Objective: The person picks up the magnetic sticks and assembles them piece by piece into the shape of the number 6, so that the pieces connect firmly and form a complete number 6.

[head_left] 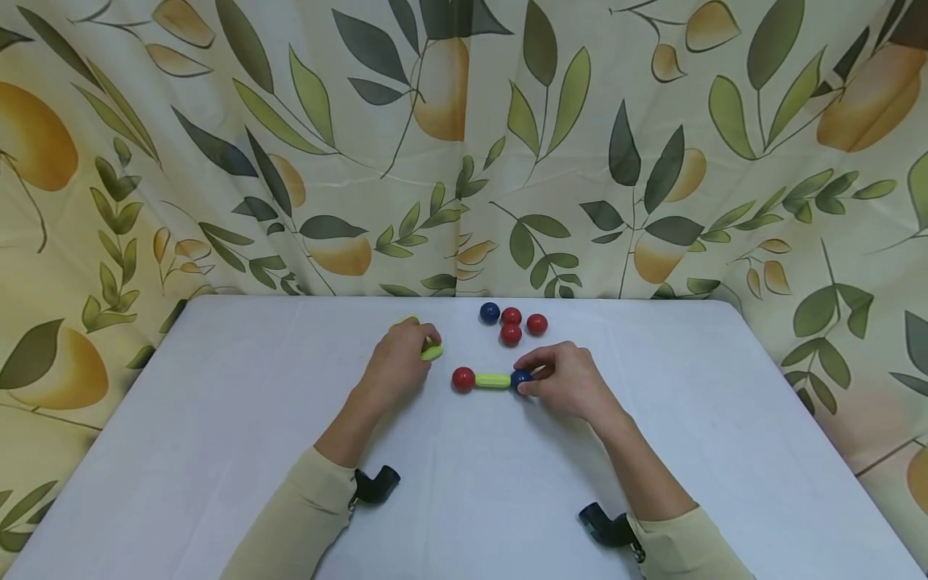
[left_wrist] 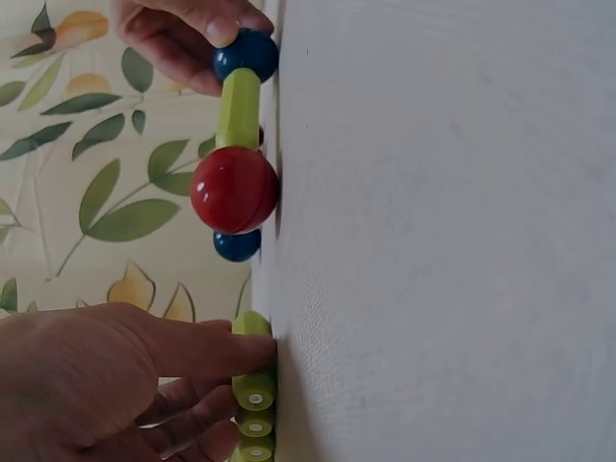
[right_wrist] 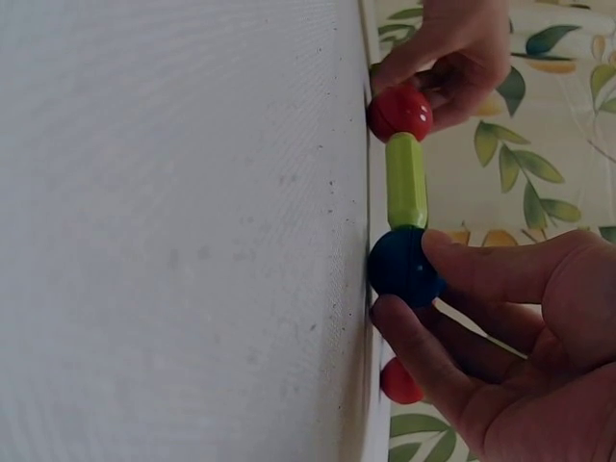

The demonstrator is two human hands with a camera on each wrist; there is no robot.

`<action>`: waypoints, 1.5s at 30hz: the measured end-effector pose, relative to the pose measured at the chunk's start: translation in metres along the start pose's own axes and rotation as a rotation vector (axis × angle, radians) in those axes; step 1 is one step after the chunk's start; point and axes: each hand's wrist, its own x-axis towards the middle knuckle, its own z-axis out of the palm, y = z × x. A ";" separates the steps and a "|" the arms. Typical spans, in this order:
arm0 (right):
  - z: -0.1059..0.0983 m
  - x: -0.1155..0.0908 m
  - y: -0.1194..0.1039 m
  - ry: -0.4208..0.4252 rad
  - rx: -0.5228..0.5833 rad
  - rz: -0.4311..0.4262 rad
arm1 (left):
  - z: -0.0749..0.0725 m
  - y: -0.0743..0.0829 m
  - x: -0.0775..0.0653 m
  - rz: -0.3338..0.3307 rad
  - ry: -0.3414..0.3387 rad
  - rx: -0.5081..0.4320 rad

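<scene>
On the white table, a green ribbed rod (head_left: pixel 493 381) lies between a red ball (head_left: pixel 463 379) and a blue ball (head_left: pixel 518 380), joined end to end in one row. My right hand (head_left: pixel 573 383) pinches the blue ball between thumb and fingers, clearly seen in the right wrist view. To the left, my left hand (head_left: pixel 397 362) holds a loose green rod (head_left: pixel 432 353) with its thumb on it. The left wrist view shows several green rods (left_wrist: pixel 255 424) side by side at those fingers, their ends facing the camera. The hand hides part of them in the head view.
Behind the row, near the table's back edge, sit another blue ball (head_left: pixel 489 313) and several red balls (head_left: pixel 537 325). A curtain (head_left: pixel 536 161) printed with leaves and fruit hangs behind the white table (head_left: pixel 217 419). Black wrist cameras (head_left: pixel 377 485) hang at both sleeves.
</scene>
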 end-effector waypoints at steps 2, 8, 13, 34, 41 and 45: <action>0.000 0.000 0.000 -0.001 -0.001 -0.002 | 0.000 0.000 0.000 -0.002 0.003 0.008; -0.001 0.000 0.000 0.001 -0.003 0.003 | 0.001 0.002 0.000 -0.009 -0.019 0.000; 0.000 -0.001 0.001 -0.002 0.007 0.000 | 0.000 0.001 -0.002 -0.005 -0.033 -0.023; 0.000 -0.001 0.000 0.003 -0.021 -0.028 | -0.010 0.004 -0.006 -0.038 -0.030 -0.092; -0.001 0.000 0.000 0.004 -0.020 -0.023 | -0.012 0.004 -0.010 -0.056 -0.021 -0.100; -0.001 0.000 0.000 0.003 -0.017 -0.023 | -0.013 0.005 -0.014 -0.083 -0.025 -0.133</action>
